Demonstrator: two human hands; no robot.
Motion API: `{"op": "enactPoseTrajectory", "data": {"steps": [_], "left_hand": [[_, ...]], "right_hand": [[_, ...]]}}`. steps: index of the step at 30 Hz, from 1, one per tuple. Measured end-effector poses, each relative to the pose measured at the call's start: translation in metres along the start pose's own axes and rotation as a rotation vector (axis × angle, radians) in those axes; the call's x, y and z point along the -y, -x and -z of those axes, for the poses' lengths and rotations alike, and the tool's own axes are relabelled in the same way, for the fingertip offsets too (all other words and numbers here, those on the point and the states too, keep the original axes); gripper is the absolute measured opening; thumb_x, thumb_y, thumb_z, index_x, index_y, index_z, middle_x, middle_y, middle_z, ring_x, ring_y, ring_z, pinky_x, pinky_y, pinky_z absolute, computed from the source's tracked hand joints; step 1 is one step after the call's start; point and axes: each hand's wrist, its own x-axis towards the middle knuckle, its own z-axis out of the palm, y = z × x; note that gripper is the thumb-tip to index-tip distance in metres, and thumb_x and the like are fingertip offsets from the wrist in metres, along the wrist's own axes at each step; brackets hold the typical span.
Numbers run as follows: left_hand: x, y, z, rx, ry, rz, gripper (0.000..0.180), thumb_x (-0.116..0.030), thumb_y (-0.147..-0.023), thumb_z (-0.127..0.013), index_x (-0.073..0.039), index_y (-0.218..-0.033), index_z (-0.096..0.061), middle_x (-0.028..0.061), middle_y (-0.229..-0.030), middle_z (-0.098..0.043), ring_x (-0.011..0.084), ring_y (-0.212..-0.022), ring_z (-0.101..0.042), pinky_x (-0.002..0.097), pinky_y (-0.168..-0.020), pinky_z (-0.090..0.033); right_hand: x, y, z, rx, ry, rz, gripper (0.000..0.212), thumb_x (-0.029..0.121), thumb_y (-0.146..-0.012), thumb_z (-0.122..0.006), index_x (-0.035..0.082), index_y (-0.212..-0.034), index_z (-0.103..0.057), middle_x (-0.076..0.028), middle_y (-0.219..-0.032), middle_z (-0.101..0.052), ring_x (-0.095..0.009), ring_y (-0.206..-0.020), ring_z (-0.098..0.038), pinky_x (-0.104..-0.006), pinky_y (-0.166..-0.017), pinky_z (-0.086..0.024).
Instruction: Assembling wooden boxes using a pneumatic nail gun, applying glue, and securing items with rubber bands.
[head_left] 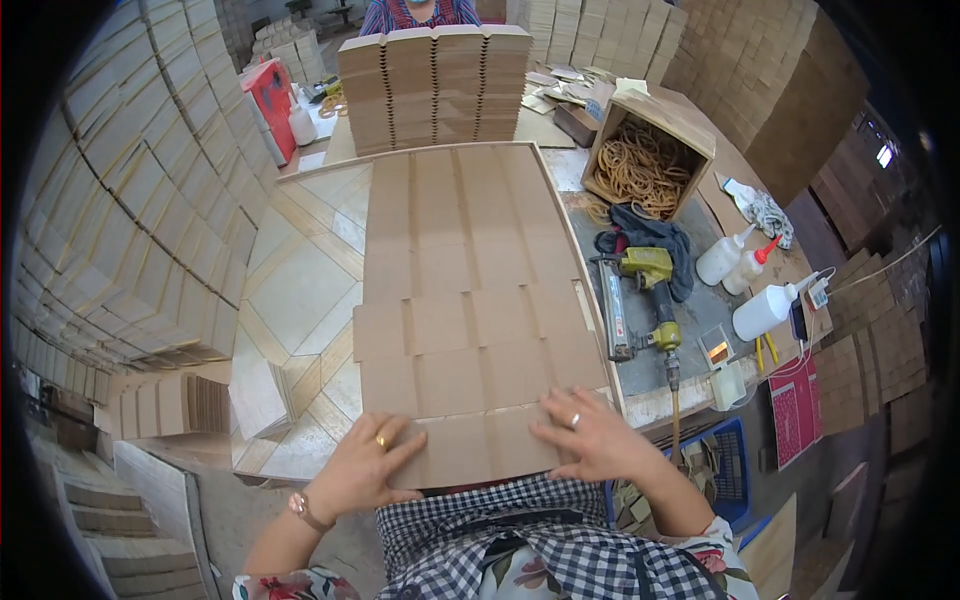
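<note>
Several brown grooved boards [470, 370] lie in overlapping rows on the table in front of me, running from its near edge toward the far end. My left hand [375, 460] rests at the left end of the nearest board [485, 448], its fingers spread over the surface and its thumb by the near edge. Across from it, my right hand [590, 435] lies on the right end of that same board, fingers apart. A thin wooden strip [572, 250] borders the boards on the right.
A tall stack of grooved boards [435, 90] stands at the far end, before another person. To the right are a nail gun [655, 290], white glue bottles [765, 312] and a wooden box of rubber bands [650, 165]. Bundled stacks [140, 200] rise on the left; a blue crate [735, 470] sits below.
</note>
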Motion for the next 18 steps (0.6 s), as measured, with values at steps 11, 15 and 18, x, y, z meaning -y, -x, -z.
{"op": "enactPoseTrajectory", "data": {"steps": [11,15,18], "left_hand": [[0.042,0.001,-0.045,-0.526,0.228,0.501,0.074,-0.045,-0.086,-0.053,0.001,-0.14,-0.03,0.024,-0.145,-0.025,0.0421,-0.137,-0.016,0.0488,-0.111,-0.014],[0.036,-0.024,-0.048,-0.542,0.172,0.64,0.061,-0.03,-0.092,-0.046,0.006,-0.138,-0.029,0.0269,-0.141,-0.031,0.0387,-0.135,-0.023,0.0457,-0.11,-0.017],[0.034,-0.029,-0.046,-0.589,0.433,0.582,0.062,-0.031,-0.092,-0.047,0.006,-0.138,-0.028,0.0288,-0.141,-0.03,0.0371,-0.134,-0.026,0.0443,-0.11,-0.02]], "right_hand": [[0.015,0.024,-0.022,-0.146,-0.038,-0.093,0.061,0.051,-0.076,-0.064,0.014,-0.124,-0.055,-0.014,-0.14,-0.039,-0.037,-0.133,-0.031,-0.06,-0.106,-0.02],[0.033,0.033,-0.039,-0.275,0.0,-0.042,0.05,0.041,-0.077,-0.067,0.012,-0.117,-0.058,-0.012,-0.133,-0.047,-0.033,-0.129,-0.039,-0.0571,-0.105,-0.024],[0.03,0.037,-0.045,-0.322,0.053,-0.044,0.042,0.034,-0.079,-0.068,0.014,-0.115,-0.059,-0.012,-0.131,-0.049,-0.032,-0.126,-0.042,-0.0562,-0.103,-0.028]]}}
